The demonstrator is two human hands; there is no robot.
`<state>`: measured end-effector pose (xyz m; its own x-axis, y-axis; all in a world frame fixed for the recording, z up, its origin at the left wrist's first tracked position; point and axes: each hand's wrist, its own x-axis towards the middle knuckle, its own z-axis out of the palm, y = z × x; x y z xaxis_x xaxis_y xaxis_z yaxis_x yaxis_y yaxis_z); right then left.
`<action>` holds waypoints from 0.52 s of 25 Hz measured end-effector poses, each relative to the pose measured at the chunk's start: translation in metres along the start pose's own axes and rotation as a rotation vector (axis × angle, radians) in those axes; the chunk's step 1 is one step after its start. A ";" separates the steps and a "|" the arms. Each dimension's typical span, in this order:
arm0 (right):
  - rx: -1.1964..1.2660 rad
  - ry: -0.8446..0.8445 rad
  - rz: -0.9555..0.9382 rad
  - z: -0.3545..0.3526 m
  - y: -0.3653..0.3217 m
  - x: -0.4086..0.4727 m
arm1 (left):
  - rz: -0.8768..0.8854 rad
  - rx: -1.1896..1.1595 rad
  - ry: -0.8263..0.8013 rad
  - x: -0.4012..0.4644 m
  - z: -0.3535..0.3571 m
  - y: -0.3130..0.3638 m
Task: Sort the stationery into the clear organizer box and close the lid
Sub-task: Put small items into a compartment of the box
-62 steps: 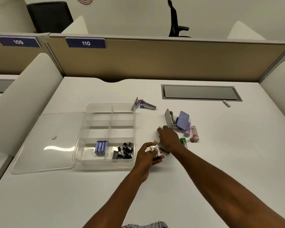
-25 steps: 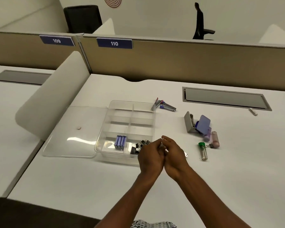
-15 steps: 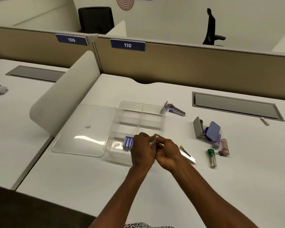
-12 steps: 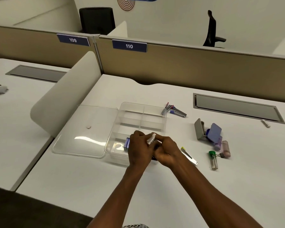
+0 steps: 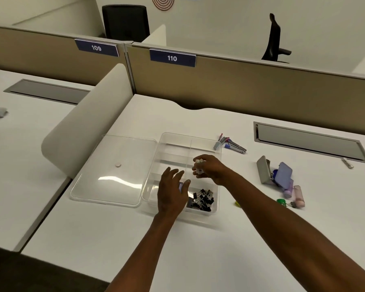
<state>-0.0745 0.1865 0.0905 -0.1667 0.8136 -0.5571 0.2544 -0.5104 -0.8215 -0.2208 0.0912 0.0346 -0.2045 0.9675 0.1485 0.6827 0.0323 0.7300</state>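
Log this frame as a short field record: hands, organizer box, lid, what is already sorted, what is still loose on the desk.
right hand: over the box, pinching a small whitish item; what it is, cannot tell
left hand: fingers spread, empty, over the near compartments
organizer box: open, clear, divided
lid: flat on the desk, left of the box
sorted: black binder clips in the near right compartment
loose: pens behind the box; grey case, blue case, pink tube, green item to the right

I saw the organizer box (image 5: pixel 216 204) near the desk's (image 5: pixel 219 249) middle, its lid (image 5: pixel 114 173) lying flat just left of it. Binder clips (image 5: pixel 202 200) sat in its near-right compartment. A stapler (image 5: pixel 263 172) lay well right.
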 end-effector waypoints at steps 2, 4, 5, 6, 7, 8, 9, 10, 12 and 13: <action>-0.269 -0.020 0.034 0.003 0.002 0.011 | -0.003 -0.001 -0.053 -0.004 0.007 -0.009; -0.501 -0.011 0.034 0.011 0.007 0.019 | 0.023 0.000 -0.057 -0.008 0.012 -0.016; -0.628 0.013 0.007 0.014 0.009 0.023 | 0.046 0.010 -0.050 -0.008 0.014 -0.019; -0.744 0.043 -0.027 0.017 0.012 0.026 | 0.063 0.021 -0.045 -0.007 0.015 -0.021; -0.822 0.073 -0.057 0.020 0.015 0.027 | 0.071 0.028 -0.043 -0.006 0.015 -0.022; -0.859 0.097 -0.080 0.021 0.018 0.028 | 0.074 0.031 -0.044 -0.005 0.016 -0.023; -0.872 0.115 -0.099 0.022 0.021 0.029 | 0.077 0.032 -0.044 -0.005 0.016 -0.024; -0.874 0.135 -0.118 0.023 0.025 0.029 | 0.084 0.032 -0.043 -0.004 0.016 -0.025; -0.869 0.184 -0.161 0.023 0.031 0.027 | 0.093 0.034 -0.036 -0.004 0.018 -0.026; -0.861 0.210 -0.180 0.022 0.034 0.025 | 0.091 0.033 -0.034 -0.005 0.018 -0.027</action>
<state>-0.0915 0.1835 0.0460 -0.1170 0.9383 -0.3255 0.8800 -0.0540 -0.4719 -0.2254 0.0902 0.0021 -0.1171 0.9748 0.1900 0.7204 -0.0483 0.6919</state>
